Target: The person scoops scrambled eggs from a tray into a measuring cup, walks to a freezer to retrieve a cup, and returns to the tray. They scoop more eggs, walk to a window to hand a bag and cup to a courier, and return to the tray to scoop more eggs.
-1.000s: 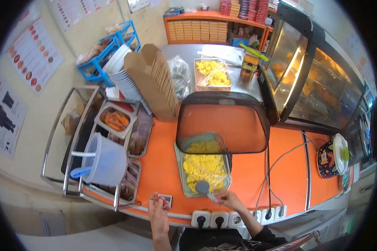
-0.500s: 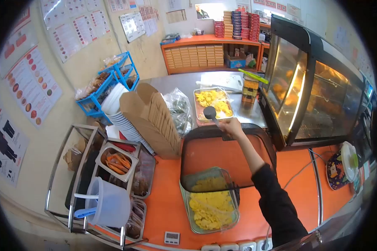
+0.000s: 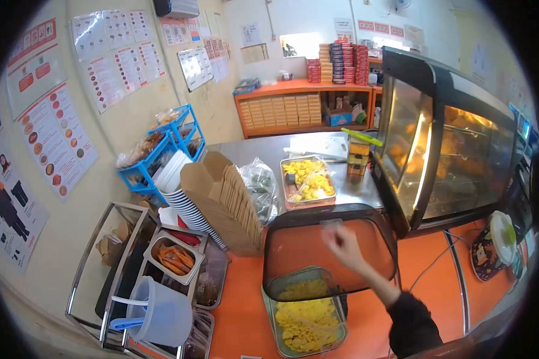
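Note:
My right hand (image 3: pixel 344 245) is over the dark-framed mesh cover (image 3: pixel 293 251), near its far edge, and is smeared by motion. Under and in front of the cover stands a glass tray of yellow food (image 3: pixel 305 326). Farther off, a second tray of yellow food (image 3: pixel 311 186) rests on the steel counter, and the dark scoop (image 3: pixel 291 179) lies in it. Beside that tray is a clear bag of green items (image 3: pixel 260 190). My left hand is out of the frame.
Brown cartons (image 3: pixel 221 203) and stacked white bowls (image 3: pixel 188 206) stand left of the cover. A bucket (image 3: pixel 161 311) and a metal rack (image 3: pixel 93 269) are nearer at left. A heated display case (image 3: pixel 449 161) stands at right, with a patterned pot (image 3: pixel 491 251) beyond it.
My right hand has drawn back from the far tray and let go of the dark scoop, which now lies in the yellow food. The view has tilted up.

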### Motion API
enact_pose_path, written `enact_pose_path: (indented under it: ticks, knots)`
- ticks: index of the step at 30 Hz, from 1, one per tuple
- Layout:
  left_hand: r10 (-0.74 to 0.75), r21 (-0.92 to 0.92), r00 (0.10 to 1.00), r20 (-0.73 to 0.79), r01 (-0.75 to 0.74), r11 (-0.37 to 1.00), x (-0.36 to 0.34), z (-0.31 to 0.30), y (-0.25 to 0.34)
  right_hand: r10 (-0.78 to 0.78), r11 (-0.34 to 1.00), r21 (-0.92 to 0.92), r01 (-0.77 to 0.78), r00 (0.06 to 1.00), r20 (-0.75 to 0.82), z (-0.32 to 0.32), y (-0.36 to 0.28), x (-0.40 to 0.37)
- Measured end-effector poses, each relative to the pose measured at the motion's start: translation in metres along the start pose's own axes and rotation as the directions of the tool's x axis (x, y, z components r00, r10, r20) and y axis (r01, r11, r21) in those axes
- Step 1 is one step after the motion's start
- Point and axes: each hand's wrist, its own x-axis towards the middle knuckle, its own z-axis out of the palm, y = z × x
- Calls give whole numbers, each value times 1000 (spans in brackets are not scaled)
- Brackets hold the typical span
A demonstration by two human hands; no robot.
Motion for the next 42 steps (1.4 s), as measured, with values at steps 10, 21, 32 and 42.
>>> enact_pose_path:
  ticks: [10,21,32,42]
  knots:
    - [-147,24,988,42,146,989,-17,-15,-42,467,797,-517,-312,862,200,-17,17,-278]
    - [-374,96,848,-376,437,895,-76,-104,-120,371,752,-588,-296,928,7,-14,-7,-290]
    - [-528,305,783,-329,618,725,-91,-157,-233,29,912,-396,102,949,313,81,-81,-335]
    - [112,949,963,-246,215,229,-112,-150,-262,41,844,-501,189,910,413,64,-92,-353]
